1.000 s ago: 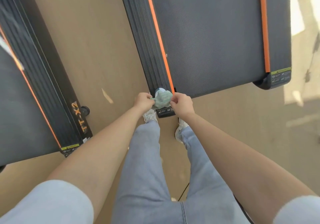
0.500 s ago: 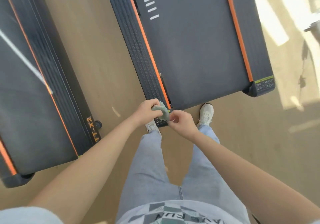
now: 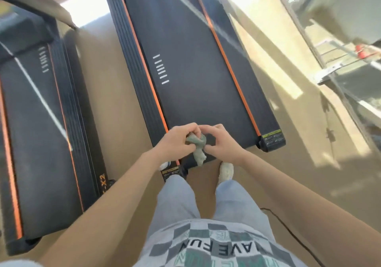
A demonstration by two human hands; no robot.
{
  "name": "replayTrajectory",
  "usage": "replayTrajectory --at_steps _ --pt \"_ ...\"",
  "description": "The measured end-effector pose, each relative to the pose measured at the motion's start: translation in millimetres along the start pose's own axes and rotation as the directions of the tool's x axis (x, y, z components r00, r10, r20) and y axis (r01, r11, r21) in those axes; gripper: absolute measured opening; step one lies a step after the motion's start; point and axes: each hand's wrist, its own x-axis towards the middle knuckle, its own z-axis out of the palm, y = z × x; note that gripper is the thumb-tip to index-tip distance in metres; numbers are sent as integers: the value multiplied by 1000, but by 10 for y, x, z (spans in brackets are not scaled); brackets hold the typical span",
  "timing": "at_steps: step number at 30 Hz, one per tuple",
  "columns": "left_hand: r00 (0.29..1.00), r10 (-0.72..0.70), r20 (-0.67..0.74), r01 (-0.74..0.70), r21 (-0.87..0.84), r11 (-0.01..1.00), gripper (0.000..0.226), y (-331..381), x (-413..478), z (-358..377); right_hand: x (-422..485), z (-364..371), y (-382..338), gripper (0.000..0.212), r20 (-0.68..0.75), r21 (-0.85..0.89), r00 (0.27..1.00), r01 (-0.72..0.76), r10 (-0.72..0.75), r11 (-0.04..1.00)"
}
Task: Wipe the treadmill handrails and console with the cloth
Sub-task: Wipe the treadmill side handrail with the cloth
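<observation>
Both hands grip a bunched grey-green cloth (image 3: 197,145) between them, the left hand (image 3: 177,141) with its fingers curled round the upper wad and the right hand (image 3: 223,144) pinching its other side, while a loose tail hangs below. The cloth is held in the air over the near end of the treadmill (image 3: 195,70), toward its near-left corner, touching no part of the machine. Handrails and console are not clearly in view; the far end is blurred. Judged from here, the wad could slip from the pinch as it is reworked, or wipe poorly if left crumpled, and a dark cable (image 3: 288,232) trailing on the floor (image 3: 123,105) by the right leg could catch a foot. A second treadmill (image 3: 41,126) stands parallel on the left; a metal frame (image 3: 340,74) lines the sunlit right side of the tan floor.
</observation>
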Motion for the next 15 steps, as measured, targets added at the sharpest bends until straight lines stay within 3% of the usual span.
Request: replayTrajectory --at_steps 3,5,8,11,15 --pt "994 95 -49 -94 23 995 29 428 159 -58 -93 -425 -92 15 -47 35 999 20 -18 999" --pt "990 124 -74 -119 60 991 34 615 283 -116 -137 -658 -128 2 -120 52 993 15 -9 999" --pt "989 85 -119 -68 141 988 41 795 463 -216 -161 -969 -200 6 -183 59 983 28 -17 998" --pt "978 78 -195 -40 190 981 22 972 615 -357 -97 -1271 -298 9 -227 31 973 33 -26 999" --pt "972 52 -231 -59 -23 998 22 1251 792 -594 116 -1675 -407 21 -306 2 952 14 -13 1000"
